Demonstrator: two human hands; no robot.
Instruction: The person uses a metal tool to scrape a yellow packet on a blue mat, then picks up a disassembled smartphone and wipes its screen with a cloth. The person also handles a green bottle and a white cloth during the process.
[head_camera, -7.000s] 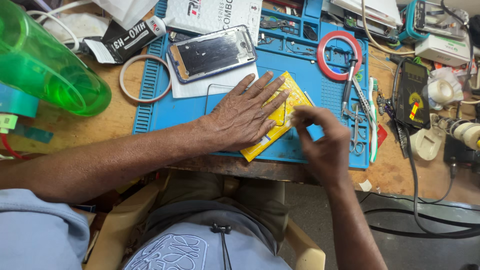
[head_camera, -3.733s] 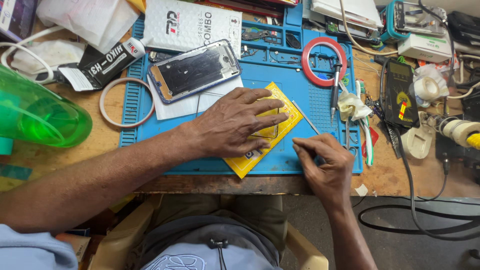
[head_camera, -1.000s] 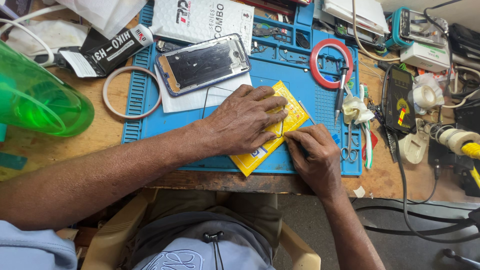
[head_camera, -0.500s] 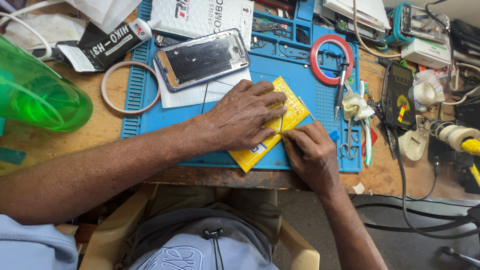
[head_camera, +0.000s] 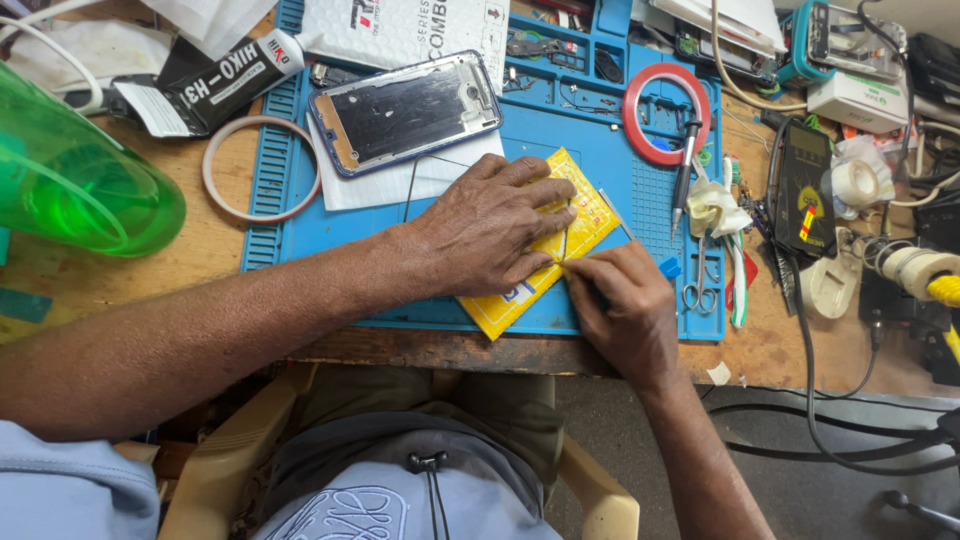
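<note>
While the left hand lies flat on the yellow card, the right hand beside it pinches a thin tool.

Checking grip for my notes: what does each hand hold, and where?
Left hand presses flat on the yellow card's middle; right hand pinches a thin tool at its lower end.

The left hand lies flat on a yellow card on the blue mat — pinning it down. The right hand pinches a thin tool against the card's edge. A phone frame, a red tape ring and a green bottle sit on the surface.
</note>
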